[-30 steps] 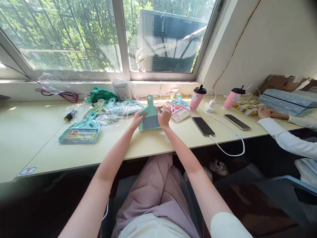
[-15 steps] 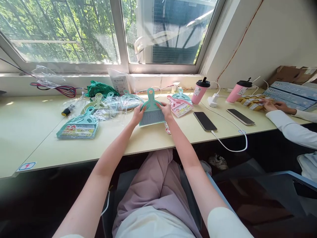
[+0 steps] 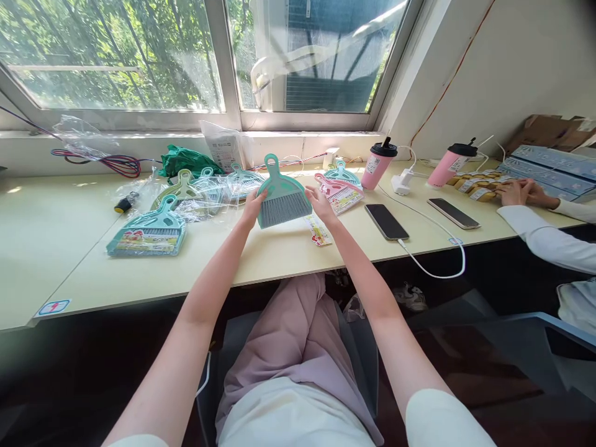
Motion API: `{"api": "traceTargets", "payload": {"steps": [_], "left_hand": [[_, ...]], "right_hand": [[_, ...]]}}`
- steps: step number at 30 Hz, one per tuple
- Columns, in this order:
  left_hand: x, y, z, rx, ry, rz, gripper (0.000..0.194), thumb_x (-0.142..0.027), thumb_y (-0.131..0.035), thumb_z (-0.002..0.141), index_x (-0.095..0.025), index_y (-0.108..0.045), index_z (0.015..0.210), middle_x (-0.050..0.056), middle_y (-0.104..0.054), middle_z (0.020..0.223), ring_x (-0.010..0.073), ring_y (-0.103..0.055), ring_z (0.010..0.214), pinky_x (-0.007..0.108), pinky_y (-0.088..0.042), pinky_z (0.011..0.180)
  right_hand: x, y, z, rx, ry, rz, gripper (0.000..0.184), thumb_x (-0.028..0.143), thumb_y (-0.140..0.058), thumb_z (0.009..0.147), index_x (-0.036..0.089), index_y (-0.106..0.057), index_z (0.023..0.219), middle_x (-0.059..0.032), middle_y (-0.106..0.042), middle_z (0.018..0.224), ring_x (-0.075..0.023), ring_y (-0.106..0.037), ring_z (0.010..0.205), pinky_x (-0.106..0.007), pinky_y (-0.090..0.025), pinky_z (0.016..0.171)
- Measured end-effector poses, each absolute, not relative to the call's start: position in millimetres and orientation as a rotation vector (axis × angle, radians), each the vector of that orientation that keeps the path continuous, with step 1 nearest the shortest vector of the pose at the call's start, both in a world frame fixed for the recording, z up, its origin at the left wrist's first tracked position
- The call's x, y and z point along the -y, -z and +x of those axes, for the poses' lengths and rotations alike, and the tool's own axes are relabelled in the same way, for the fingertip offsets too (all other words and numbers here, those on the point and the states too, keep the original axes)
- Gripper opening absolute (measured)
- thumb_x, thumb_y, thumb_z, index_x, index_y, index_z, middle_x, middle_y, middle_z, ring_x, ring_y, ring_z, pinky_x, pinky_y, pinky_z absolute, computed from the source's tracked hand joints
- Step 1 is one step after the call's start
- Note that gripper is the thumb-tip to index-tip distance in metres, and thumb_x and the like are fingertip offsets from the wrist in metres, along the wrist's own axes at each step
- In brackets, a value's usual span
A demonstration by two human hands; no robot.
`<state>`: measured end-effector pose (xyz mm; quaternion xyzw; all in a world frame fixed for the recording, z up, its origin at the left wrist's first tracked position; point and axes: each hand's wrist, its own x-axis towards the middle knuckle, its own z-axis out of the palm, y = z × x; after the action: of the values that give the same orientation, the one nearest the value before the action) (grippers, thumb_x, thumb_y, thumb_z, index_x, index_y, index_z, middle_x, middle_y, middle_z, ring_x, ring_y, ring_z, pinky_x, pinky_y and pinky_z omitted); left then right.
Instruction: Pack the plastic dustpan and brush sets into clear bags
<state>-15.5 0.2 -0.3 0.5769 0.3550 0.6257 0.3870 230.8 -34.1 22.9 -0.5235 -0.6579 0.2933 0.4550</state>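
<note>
While the left hand (image 3: pixel 252 209) pinches the left side of a green dustpan (image 3: pixel 261 221), thumb showing in front, the right hand (image 3: pixel 322 206) stands at the opposite side with its fingers loosely spread; whether they bear any weight, I cannot tell. A brush (image 3: pixel 283 209) sits nested against the dustpan, bristles facing the person, handle pointing toward the window. The pair is tilted up over the middle of the table (image 3: pixel 272 264), and contact with the tabletop is hard to judge.

A light, even pinch on both rims seems best, since one-sided support could let the dustpan swing or the brush slip loose. Fingertips clear of the bristles would leave them unbent.

Near the right wrist, a printed card (image 3: pixel 318 231) lies on the table, where a low forearm could drag it. A pink dustpan (image 3: pixel 339 190) rests just beyond that hand, so sideways moves there call for care. Further right, a phone (image 3: pixel 386 221) trails a cable over the table's edge, best left unsnagged.
</note>
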Motion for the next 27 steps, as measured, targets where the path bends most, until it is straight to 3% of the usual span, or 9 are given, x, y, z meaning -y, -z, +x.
{"api": "traceTargets", "payload": {"steps": [3, 5, 8, 12, 16, 21, 24, 27], "left_hand": [[-9.8, 10.0, -19.8, -0.867, -1.594, 1.346, 0.053, -0.059, -0.083, 0.073, -0.024, -0.065, 0.109, 0.007, -0.072, 0.104, 0.0299, -0.068, 0.109, 0.045, -0.052, 0.101], [-14.5, 16.1, -21.8, -0.890, -1.602, 1.317, 0.065, -0.053, -0.092, 0.064, -0.025, -0.062, 0.115, 0.008, -0.071, 0.112, 0.0304, -0.067, 0.116, 0.045, -0.051, 0.105], [-15.2, 20.2, -21.6, -0.943, -1.578, 1.314, 0.062, -0.045, -0.095, 0.058, -0.023, -0.064, 0.108, 0.009, -0.070, 0.112, 0.0311, -0.066, 0.115, 0.046, -0.051, 0.106], [-4.4, 14.4, -14.8, -0.979, -1.511, 1.329, 0.045, -0.042, -0.091, 0.061, -0.019, -0.067, 0.091, 0.007, -0.069, 0.094, 0.0282, -0.067, 0.099, 0.044, -0.053, 0.099], [10.0, 2.3, -7.2, -0.965, -1.525, 1.342, 0.041, -0.033, -0.085, 0.067, -0.021, -0.066, 0.100, 0.005, -0.067, 0.097, 0.0244, -0.065, 0.098, 0.039, -0.051, 0.097], [20.7, -11.0, -1.7, -1.097, -1.508, 1.502, 0.040, -0.026, -0.078, 0.071, -0.024, -0.063, 0.108, 0.001, -0.062, 0.090, 0.0248, -0.062, 0.095, 0.041, -0.049, 0.097], [22.4, -12.8, 2.2, -1.112, -1.510, 1.573, 0.038, -0.026, -0.076, 0.073, -0.024, -0.064, 0.108, 0.001, -0.062, 0.087, 0.0249, -0.061, 0.090, 0.041, -0.049, 0.095], [21.3, -10.0, 5.5, -1.106, -1.572, 1.542, 0.036, -0.027, -0.076, 0.073, -0.023, -0.064, 0.107, 0.001, -0.063, 0.087, 0.0254, -0.062, 0.091, 0.039, -0.048, 0.095]], "right_hand": [[70.6, -12.6, 256.2, 1.914, -0.375, -1.653, 0.046, 0.043, -0.063, 0.101, 0.018, -0.068, 0.139, -0.0181, -0.059, 0.155, -0.0367, -0.050, 0.149, -0.058, -0.036, 0.124], [94.9, -3.9, 269.8, 2.110, -0.268, -1.774, 0.040, 0.036, -0.066, 0.099, 0.019, -0.071, 0.135, -0.0188, -0.056, 0.158, -0.0386, -0.048, 0.150, -0.061, -0.038, 0.122], [119.7, 4.4, 288.2, 2.217, -0.336, -1.741, 0.039, 0.023, -0.065, 0.098, 0.023, -0.071, 0.136, -0.0137, -0.057, 0.158, -0.0319, -0.053, 0.148, -0.052, -0.042, 0.122], [125.8, 2.0, 312.5, 2.169, -0.516, -1.675, 0.061, 0.007, -0.076, 0.080, 0.022, -0.070, 0.139, -0.0137, -0.064, 0.148, -0.0266, -0.067, 0.130, -0.041, -0.048, 0.118], [119.0, -8.1, 330.6, 2.135, -0.676, -1.698, 0.066, 0.009, -0.088, 0.065, 0.021, -0.075, 0.129, -0.0141, -0.072, 0.126, -0.0274, -0.075, 0.105, -0.040, -0.059, 0.099], [118.8, -24.1, 340.8, 2.128, -0.830, -1.725, 0.052, 0.009, -0.092, 0.054, 0.019, -0.079, 0.103, -0.0052, -0.077, 0.091, -0.0251, -0.074, 0.088, -0.035, -0.059, 0.084], [123.3, -30.0, 331.9, 1.922, -1.041, -1.600, 0.027, 0.021, -0.093, 0.063, 0.018, -0.075, 0.083, -0.0045, -0.075, 0.080, -0.0240, -0.072, 0.079, -0.032, -0.057, 0.075], [119.4, -31.4, 305.2, 1.456, -1.283, -1.333, 0.027, 0.042, -0.084, 0.082, 0.018, -0.072, 0.084, -0.0064, -0.075, 0.078, -0.0224, -0.072, 0.073, -0.032, -0.058, 0.066]]}}
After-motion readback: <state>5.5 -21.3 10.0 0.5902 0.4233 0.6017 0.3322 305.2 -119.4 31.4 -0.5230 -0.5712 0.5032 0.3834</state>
